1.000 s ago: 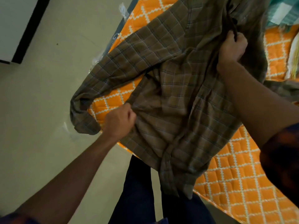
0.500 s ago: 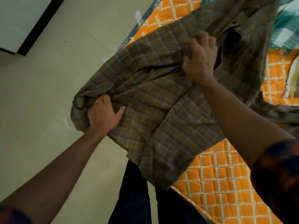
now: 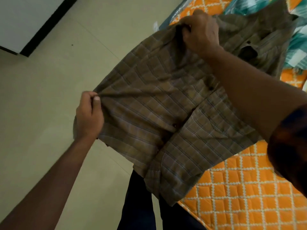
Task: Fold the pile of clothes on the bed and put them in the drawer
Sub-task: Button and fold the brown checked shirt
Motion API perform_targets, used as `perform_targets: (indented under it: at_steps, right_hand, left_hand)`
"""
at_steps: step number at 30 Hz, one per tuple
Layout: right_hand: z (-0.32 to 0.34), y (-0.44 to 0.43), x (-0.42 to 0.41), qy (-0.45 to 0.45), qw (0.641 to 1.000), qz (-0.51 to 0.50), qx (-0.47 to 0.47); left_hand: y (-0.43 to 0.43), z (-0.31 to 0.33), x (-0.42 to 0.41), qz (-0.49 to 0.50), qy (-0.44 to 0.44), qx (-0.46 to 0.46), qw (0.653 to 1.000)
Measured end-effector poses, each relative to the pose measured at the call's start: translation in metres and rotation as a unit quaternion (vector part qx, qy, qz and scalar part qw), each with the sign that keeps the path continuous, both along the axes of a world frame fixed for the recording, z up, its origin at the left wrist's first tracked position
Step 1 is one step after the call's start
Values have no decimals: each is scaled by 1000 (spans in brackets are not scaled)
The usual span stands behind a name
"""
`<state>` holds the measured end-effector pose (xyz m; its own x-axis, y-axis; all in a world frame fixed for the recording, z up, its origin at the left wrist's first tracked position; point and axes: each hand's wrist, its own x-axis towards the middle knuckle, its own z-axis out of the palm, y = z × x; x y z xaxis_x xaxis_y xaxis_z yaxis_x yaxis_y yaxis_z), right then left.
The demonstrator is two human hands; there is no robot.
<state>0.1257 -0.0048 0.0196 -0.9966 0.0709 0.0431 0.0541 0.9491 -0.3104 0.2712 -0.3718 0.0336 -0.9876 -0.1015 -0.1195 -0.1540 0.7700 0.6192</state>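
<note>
A brown plaid button-up shirt (image 3: 166, 117) lies stretched over the edge of the bed, its hem hanging past the mattress toward my legs. My left hand (image 3: 88, 117) pinches the shirt's left folded edge, pulling it taut out over the floor. Higher up, my right hand (image 3: 200, 32) grips the same edge near the shoulder. The collar and the far part of the shirt lie bunched behind my right hand. The bed has an orange quilted cover (image 3: 245, 188) with a white lattice pattern.
A teal and white checked cloth (image 3: 297, 47) lies on the bed at the top right. Beige tiled floor (image 3: 49, 80) fills the left side. A white cabinet with a black base (image 3: 25, 22) stands at the top left. My dark trouser legs (image 3: 141, 205) stand against the bed's edge.
The left sleeve and side have been folded in over the shirt's body. Both hands shifted to the new folded edge and now pull it tight; the right hand moved up and away.
</note>
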Motion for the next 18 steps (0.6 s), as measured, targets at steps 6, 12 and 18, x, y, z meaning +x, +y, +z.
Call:
perform_targets:
  at_steps: [6,12,18]
  right_hand:
    - [-18,-22,-22,-71,982,-23,-174]
    - [-41,-35,87,2,961,-164,-223]
    - [-56,-34,270,36,887,-432,-157]
  left_hand:
    - [-18,-19,-60,-62,30,-197,978]
    - [-10,-21,-64,-176,82,-261,946]
    - [45,-44,58,-489,-51,-143,859]
